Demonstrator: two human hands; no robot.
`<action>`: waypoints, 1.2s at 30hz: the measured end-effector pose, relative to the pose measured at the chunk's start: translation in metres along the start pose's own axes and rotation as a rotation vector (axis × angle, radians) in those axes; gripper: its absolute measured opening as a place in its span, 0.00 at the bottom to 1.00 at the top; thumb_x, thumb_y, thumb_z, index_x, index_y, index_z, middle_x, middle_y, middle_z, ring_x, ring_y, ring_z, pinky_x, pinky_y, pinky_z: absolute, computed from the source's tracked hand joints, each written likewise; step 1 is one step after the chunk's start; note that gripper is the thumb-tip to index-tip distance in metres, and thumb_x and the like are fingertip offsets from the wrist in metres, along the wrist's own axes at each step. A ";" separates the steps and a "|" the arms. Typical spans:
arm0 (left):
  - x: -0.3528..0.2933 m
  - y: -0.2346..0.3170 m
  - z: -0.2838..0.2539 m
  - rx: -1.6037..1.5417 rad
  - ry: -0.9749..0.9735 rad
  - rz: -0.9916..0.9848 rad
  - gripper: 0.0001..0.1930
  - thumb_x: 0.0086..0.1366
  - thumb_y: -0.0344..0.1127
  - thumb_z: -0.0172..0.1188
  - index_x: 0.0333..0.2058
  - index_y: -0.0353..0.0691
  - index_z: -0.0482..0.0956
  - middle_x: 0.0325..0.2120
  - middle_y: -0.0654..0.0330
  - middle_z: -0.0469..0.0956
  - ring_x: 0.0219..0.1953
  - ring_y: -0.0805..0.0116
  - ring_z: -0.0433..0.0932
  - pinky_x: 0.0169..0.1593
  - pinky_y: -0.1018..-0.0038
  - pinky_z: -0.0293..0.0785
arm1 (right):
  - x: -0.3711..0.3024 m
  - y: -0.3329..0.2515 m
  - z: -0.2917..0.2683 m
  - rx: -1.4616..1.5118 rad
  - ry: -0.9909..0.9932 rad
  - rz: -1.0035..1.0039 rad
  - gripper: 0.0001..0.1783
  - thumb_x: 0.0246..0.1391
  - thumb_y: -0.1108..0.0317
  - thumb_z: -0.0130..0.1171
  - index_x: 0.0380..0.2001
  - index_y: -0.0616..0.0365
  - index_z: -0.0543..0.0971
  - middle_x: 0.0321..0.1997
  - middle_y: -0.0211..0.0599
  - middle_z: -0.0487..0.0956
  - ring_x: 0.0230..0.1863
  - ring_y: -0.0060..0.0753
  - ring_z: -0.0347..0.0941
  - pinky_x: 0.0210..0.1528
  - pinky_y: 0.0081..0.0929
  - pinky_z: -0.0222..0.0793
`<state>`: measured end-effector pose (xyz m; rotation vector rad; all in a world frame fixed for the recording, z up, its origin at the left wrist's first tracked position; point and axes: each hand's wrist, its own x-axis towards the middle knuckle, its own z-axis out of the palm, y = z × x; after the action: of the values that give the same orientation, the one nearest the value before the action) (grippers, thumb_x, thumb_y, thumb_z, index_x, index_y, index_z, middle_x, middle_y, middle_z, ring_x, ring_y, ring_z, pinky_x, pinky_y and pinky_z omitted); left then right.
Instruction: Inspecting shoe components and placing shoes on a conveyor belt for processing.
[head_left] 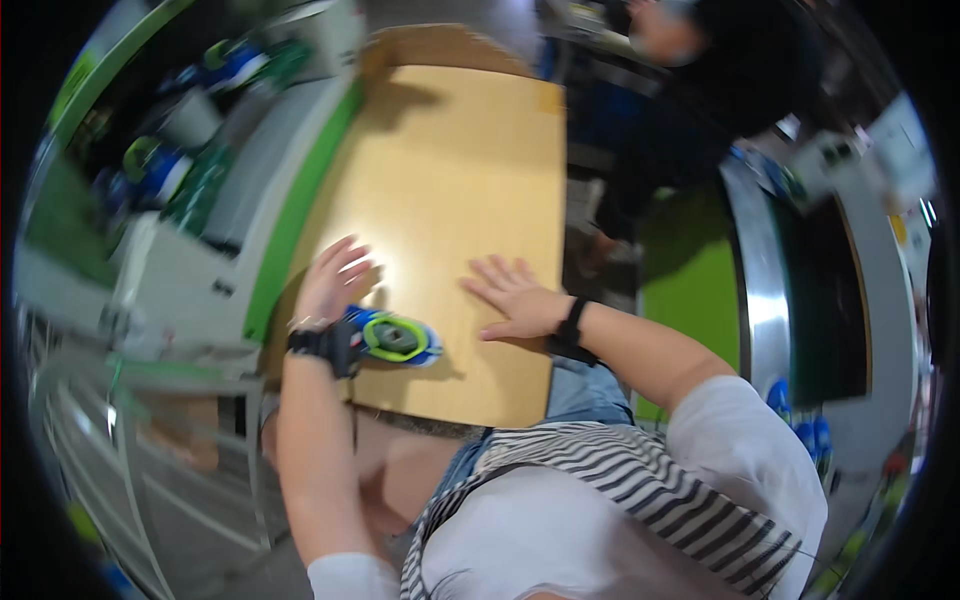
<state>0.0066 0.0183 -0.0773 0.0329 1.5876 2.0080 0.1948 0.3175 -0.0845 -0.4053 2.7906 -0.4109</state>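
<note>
A blue shoe (pixel 430 345) with a lime-green collar lies on the pale wooden tabletop (pixel 450 150), near its front edge. Just beyond the shoe's left end is my left hand (pixel 332 285), fingers apart and nothing in them; the wrist overlaps that end, and I cannot tell if they touch. To the right of the shoe, my right hand (pixel 518 300) spreads its fingers palm down over the tabletop, empty. Whether it rests on the wood or hovers is unclear. Both wrists wear black bands.
A conveyor (pixel 270 140) with a green side rail runs along the table's left, with blurred blue-and-green shoes (pixel 158 170) beyond. Another person (pixel 740 70) in dark clothes works at the far right. A green surface (pixel 690 285) lies to the right. A metal rack (pixel 190 470) stands lower left.
</note>
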 end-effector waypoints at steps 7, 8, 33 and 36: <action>0.006 0.000 -0.001 0.131 -0.034 -0.024 0.24 0.73 0.40 0.55 0.63 0.39 0.67 0.54 0.53 0.76 0.51 0.65 0.76 0.53 0.72 0.72 | 0.000 0.001 0.013 0.031 0.105 0.003 0.52 0.55 0.32 0.55 0.75 0.44 0.50 0.81 0.46 0.40 0.80 0.59 0.30 0.75 0.64 0.26; 0.007 0.000 -0.001 0.127 -0.045 -0.025 0.24 0.73 0.40 0.55 0.63 0.39 0.67 0.54 0.54 0.76 0.51 0.65 0.76 0.53 0.72 0.72 | -0.003 0.002 0.013 0.027 0.102 0.008 0.52 0.57 0.31 0.52 0.75 0.45 0.49 0.81 0.46 0.39 0.80 0.59 0.29 0.75 0.65 0.26; 0.005 -0.004 -0.005 0.039 -0.005 -0.004 0.26 0.72 0.39 0.57 0.64 0.36 0.65 0.55 0.52 0.75 0.53 0.61 0.76 0.56 0.69 0.73 | 0.017 0.006 -0.046 0.498 -0.070 -0.152 0.47 0.58 0.42 0.62 0.70 0.58 0.59 0.72 0.59 0.59 0.73 0.55 0.54 0.73 0.46 0.52; 0.005 -0.001 0.005 0.040 0.003 -0.006 0.25 0.71 0.39 0.57 0.63 0.36 0.66 0.55 0.51 0.76 0.53 0.60 0.77 0.56 0.68 0.74 | -0.025 -0.049 -0.152 0.460 0.478 -0.339 0.39 0.58 0.56 0.67 0.68 0.58 0.64 0.70 0.46 0.66 0.71 0.43 0.61 0.71 0.38 0.55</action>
<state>0.0048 0.0254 -0.0786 0.0402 1.6280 1.9719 0.1801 0.3155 0.0762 -0.7488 2.9232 -1.3526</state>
